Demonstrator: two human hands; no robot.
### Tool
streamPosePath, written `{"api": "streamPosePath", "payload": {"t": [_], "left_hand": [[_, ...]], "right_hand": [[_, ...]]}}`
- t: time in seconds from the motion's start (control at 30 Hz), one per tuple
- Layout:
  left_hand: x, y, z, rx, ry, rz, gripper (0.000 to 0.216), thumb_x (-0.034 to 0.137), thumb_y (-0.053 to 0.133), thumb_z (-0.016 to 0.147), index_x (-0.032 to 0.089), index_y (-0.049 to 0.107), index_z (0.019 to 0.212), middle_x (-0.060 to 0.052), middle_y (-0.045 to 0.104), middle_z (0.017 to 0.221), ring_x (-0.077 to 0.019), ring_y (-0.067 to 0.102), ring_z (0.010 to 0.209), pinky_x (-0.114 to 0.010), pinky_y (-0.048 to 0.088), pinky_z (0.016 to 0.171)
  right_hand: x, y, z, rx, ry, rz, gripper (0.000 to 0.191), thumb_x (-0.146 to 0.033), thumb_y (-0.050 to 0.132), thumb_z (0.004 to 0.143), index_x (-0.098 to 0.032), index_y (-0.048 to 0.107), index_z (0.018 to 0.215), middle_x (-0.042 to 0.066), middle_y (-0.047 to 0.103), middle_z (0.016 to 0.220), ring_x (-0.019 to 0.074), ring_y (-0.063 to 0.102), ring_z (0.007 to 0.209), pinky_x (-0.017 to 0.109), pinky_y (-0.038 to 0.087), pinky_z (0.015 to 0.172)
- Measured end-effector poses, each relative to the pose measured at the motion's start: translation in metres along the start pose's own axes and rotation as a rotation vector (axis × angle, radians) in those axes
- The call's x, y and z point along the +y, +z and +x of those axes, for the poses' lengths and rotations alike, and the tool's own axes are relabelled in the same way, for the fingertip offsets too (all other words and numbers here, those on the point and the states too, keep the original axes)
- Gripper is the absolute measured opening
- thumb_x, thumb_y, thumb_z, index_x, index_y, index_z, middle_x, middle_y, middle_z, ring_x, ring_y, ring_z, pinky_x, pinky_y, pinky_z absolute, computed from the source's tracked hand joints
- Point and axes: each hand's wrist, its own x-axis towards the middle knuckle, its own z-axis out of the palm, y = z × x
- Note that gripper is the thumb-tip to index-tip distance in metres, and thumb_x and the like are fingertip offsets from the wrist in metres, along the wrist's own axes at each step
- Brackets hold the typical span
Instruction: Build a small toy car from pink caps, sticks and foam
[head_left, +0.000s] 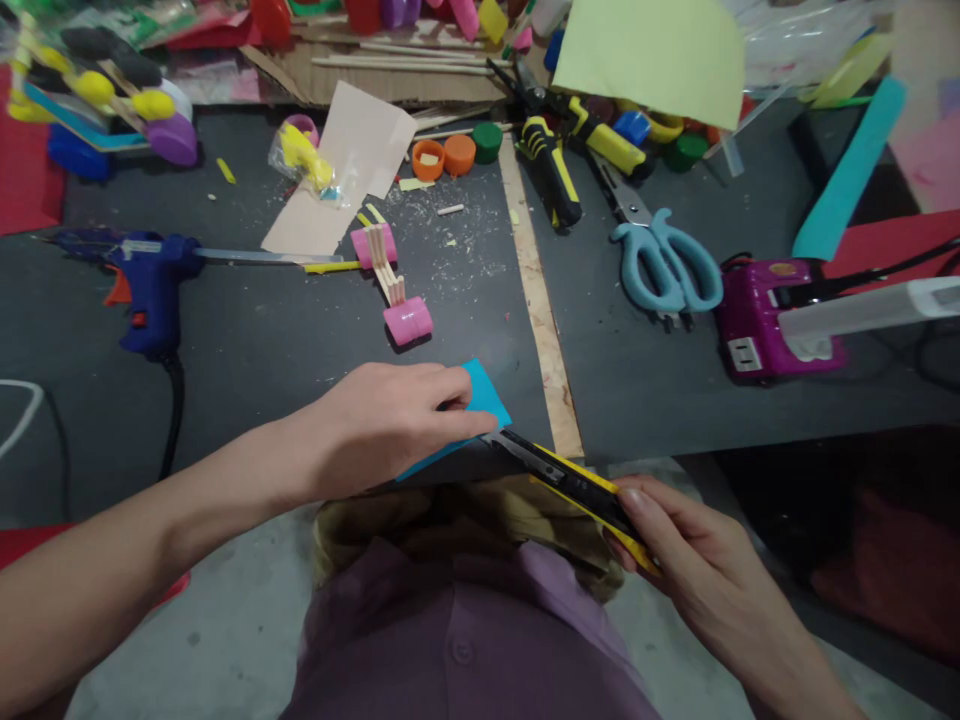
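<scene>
My left hand lies palm down on a blue sheet of paper at the near edge of the dark work surface, fingers together, pressing it flat. My right hand grips a yellow and black utility knife. Its blade tip touches the blue sheet's near edge, just right of my left fingertips.
A blue glue gun lies at the left. A pink and wooden-stick piece sits just beyond my left hand. Teal scissors, yellow-handled pliers, bottle caps and a purple device lie further back and right.
</scene>
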Motion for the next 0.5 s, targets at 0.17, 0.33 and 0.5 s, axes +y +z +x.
{"api": "streamPosePath", "payload": {"t": [0.17,0.33,0.5], "left_hand": [[-0.0025,-0.0022,0.0068,-0.027,0.041,-0.018,0.032,0.021,0.041,0.103,0.026,0.064,0.123,-0.002,0.057,0.094,-0.0161,0.049,0.077,-0.030,0.025,0.056],[-0.0048,-0.0038,0.0082,-0.049,0.064,-0.042,0.033,0.022,0.040,0.105,0.027,0.062,0.128,-0.002,0.058,0.095,-0.0166,0.050,0.079,-0.030,0.029,0.060],[-0.0033,-0.0033,0.0058,-0.066,0.075,-0.004,0.037,0.016,0.041,0.102,0.025,0.057,0.135,-0.003,0.060,0.098,-0.0189,0.051,0.083,-0.031,0.030,0.061]], "right_hand": [[-0.0018,0.0011,-0.0032,-0.014,0.010,-0.030,0.057,-0.068,0.050,0.094,-0.019,0.059,0.065,0.000,0.049,0.060,0.0126,0.041,0.054,0.024,0.032,0.047],[-0.0024,0.0021,-0.0046,-0.007,0.010,-0.037,0.056,-0.067,0.050,0.095,-0.020,0.059,0.067,0.000,0.050,0.060,0.0129,0.042,0.055,0.024,0.033,0.048],[-0.0041,0.0002,-0.0051,-0.005,-0.012,-0.086,0.055,-0.065,0.049,0.096,-0.020,0.058,0.066,0.000,0.051,0.061,0.0132,0.044,0.055,0.024,0.035,0.048]]}}
